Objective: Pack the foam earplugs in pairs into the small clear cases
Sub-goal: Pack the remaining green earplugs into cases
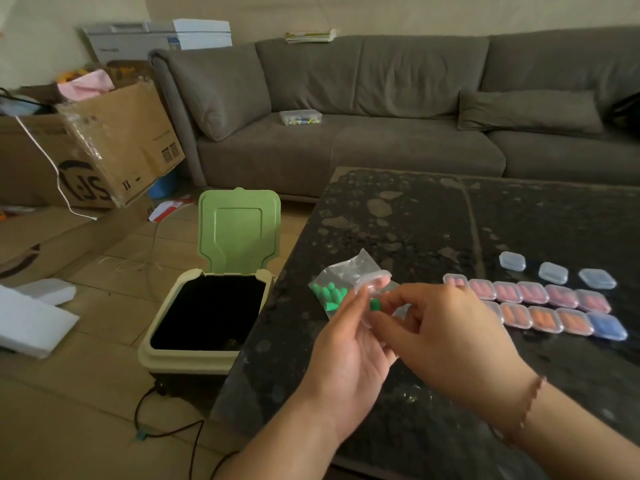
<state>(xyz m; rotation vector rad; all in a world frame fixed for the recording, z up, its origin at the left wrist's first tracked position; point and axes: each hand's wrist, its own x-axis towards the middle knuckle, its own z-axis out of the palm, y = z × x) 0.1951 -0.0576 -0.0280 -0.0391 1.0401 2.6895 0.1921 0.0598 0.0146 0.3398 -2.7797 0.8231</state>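
We hold an open case (372, 289) in our left hand (349, 344) so our right hand (446, 337) fingers, pinching a green earplug (374, 304), can seat it; bag (341, 285) at ten o'clock.

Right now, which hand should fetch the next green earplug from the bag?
Probably left. The left hand is nearer the bag of green earplugs, though it holds the open clear case. The right hand pinches a green earplug.

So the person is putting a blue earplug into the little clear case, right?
Not quite: the earplug pinched by the right hand is green, not blue, as the head view shows. The left hand holds the little clear case.
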